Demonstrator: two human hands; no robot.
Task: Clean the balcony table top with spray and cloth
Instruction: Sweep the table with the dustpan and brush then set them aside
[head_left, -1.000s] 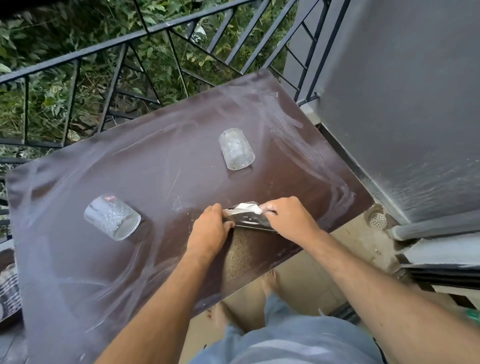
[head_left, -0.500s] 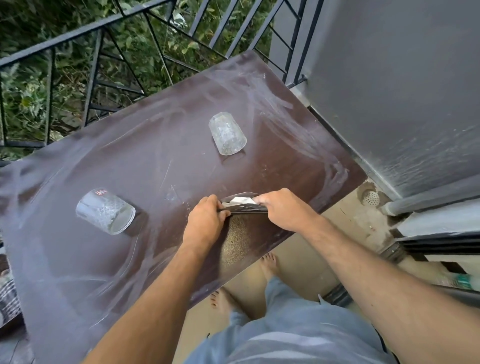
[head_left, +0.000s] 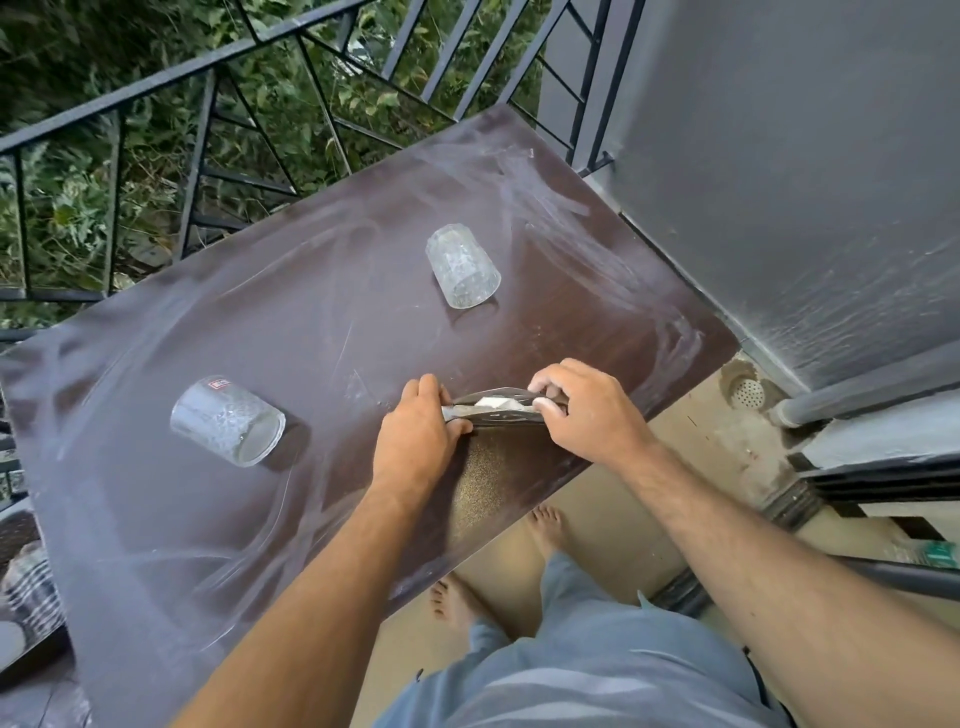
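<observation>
A dark brown bench (head_left: 322, 332) with a dusty, streaked top fills the middle of the balcony. Near its front edge, both hands pinch one small flat packet (head_left: 496, 408), silvery with a white patch, held just above the surface. The left hand (head_left: 415, 441) is closed on the packet's left end and the right hand (head_left: 587, 410) on its right end, fingers curled over the top. Directly below the packet, toward the front edge, lies a patch of fine tan grains (head_left: 475, 491) on the bench.

Beyond the packet, toward the far side, a clear glass tumbler (head_left: 462, 266) stands upside down. Left of the packet, well apart from it, a second tumbler (head_left: 228, 420) lies on its side with its mouth facing the front edge. The rest of the surface is bare.

A black metal railing (head_left: 208, 130) runs along the far edge with green foliage behind it. A grey wall (head_left: 779, 182) stands close against the bench's right edge. In front of the bench, bare feet (head_left: 545, 525) stand on a tan floor (head_left: 691, 467).
</observation>
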